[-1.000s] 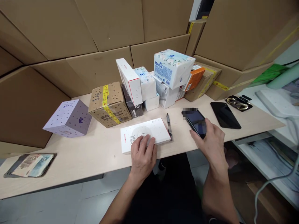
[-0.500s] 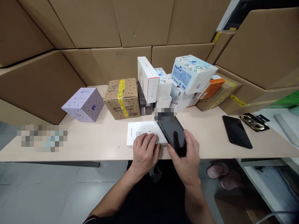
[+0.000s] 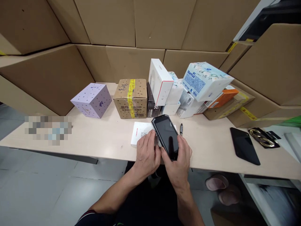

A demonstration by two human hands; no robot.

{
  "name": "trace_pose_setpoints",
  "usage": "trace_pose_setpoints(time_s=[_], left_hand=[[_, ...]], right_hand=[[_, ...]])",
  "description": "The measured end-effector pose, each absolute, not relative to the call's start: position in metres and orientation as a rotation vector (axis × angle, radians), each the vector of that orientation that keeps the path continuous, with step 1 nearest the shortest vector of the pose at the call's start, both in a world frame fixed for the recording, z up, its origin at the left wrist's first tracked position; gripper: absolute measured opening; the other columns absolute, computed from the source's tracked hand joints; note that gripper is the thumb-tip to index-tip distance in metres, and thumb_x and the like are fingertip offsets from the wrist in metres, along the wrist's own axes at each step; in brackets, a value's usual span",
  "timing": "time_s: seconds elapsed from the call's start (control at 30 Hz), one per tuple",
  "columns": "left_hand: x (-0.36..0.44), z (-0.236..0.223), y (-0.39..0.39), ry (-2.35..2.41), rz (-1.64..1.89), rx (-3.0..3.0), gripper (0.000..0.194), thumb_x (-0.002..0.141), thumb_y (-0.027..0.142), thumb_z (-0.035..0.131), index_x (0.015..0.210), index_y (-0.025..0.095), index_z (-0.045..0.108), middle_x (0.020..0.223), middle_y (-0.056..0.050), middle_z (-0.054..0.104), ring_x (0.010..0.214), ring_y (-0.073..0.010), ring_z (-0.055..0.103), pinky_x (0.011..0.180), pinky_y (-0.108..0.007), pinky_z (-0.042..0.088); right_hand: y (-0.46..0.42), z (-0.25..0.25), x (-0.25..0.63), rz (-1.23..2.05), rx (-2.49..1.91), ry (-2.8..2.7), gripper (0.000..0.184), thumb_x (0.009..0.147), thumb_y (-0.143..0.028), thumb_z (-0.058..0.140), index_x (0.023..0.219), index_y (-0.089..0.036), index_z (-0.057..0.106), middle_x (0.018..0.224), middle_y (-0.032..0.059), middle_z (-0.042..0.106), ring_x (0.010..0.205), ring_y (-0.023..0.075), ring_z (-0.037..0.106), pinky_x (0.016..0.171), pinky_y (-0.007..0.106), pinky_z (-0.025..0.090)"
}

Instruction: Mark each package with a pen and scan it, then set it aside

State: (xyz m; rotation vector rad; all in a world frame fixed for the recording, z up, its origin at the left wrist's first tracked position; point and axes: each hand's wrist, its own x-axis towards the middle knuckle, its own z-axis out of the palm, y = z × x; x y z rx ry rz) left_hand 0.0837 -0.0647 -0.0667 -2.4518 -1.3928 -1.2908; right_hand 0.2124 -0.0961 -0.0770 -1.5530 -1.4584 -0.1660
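Observation:
A black smartphone (image 3: 166,133) with a thick, rugged frame is tilted up in my right hand (image 3: 178,160). My right thumb lies along its lower left edge and the fingers wrap its right side. My left hand (image 3: 148,152) is closed at the phone's left edge, its fingers bent and pressed together; what they pinch, if anything, is hidden. Under the phone and my left fingertips lies a white power bank box (image 3: 138,133), partly covered. Just right of the phone, a dark pen (image 3: 181,129) rests on the table.
Along the back stand a lilac box (image 3: 91,100), a taped brown carton (image 3: 130,102), an upright white box (image 3: 161,81) and a tissue pack (image 3: 205,81). To the right lie a dark flat tablet-like slab (image 3: 244,146) and gold-coloured rings (image 3: 263,137). Cardboard walls (image 3: 122,62) enclose the table (image 3: 98,138).
The phone has shifted left and tilted, its screen now facing me more. My left fingers have moved from the box top to the phone's edge. The pen shows now. The view has turned slightly.

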Motion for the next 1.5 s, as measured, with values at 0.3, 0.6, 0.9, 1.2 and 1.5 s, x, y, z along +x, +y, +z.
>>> trace_pose_setpoints(time_s=[0.3, 0.6, 0.9, 1.2, 1.5], left_hand=[[0.084, -0.068, -0.065, -1.455, -1.247, -2.474, 0.058, 0.092, 0.014, 0.046, 0.149, 0.009, 0.035, 0.138, -0.02, 0.057, 0.126, -0.0288, 0.055, 0.106, -0.045, 0.044], [0.084, -0.06, -0.069, -1.59, -1.448, -2.522, 0.055, 0.094, 0.015, 0.046, 0.149, 0.019, 0.039, 0.136, -0.015, 0.055, 0.124, -0.0256, 0.051, 0.105, -0.044, 0.042], [0.083, -0.059, -0.071, -1.645, -1.552, -2.552, 0.055, 0.096, 0.015, 0.045, 0.149, 0.025, 0.039, 0.134, -0.012, 0.053, 0.124, -0.0245, 0.049, 0.105, -0.044, 0.041], [0.085, -0.058, -0.07, -1.652, -1.556, -2.553, 0.054, 0.096, 0.015, 0.045, 0.148, 0.026, 0.04, 0.134, -0.011, 0.054, 0.123, -0.0245, 0.05, 0.103, -0.043, 0.041], [0.087, -0.066, -0.068, -1.586, -1.488, -2.504, 0.061, 0.093, 0.012, 0.047, 0.152, 0.022, 0.035, 0.136, -0.013, 0.053, 0.122, -0.0251, 0.05, 0.102, -0.042, 0.04]], right_hand=[[-0.096, -0.077, 0.212, -0.168, -1.547, -1.466, 0.071, 0.087, -0.038, 0.068, 0.149, -0.021, 0.038, 0.14, 0.0208, 0.053, 0.128, 0.0341, 0.051, 0.101, 0.06, 0.046], [-0.098, -0.076, 0.212, -0.079, -1.563, -1.426, 0.069, 0.088, -0.039, 0.067, 0.149, -0.024, 0.039, 0.14, 0.0176, 0.053, 0.128, 0.0319, 0.051, 0.102, 0.057, 0.046], [-0.098, -0.076, 0.215, -0.081, -1.545, -1.43, 0.068, 0.087, -0.039, 0.068, 0.148, -0.024, 0.04, 0.14, 0.017, 0.054, 0.128, 0.0315, 0.052, 0.102, 0.057, 0.047], [-0.097, -0.072, 0.217, -0.063, -1.553, -1.436, 0.066, 0.088, -0.04, 0.067, 0.147, -0.024, 0.042, 0.138, 0.0164, 0.056, 0.126, 0.031, 0.054, 0.101, 0.056, 0.048], [-0.097, -0.076, 0.214, -0.051, -1.567, -1.414, 0.067, 0.088, -0.041, 0.067, 0.147, -0.025, 0.041, 0.14, 0.0164, 0.053, 0.129, 0.0316, 0.051, 0.103, 0.058, 0.046]])
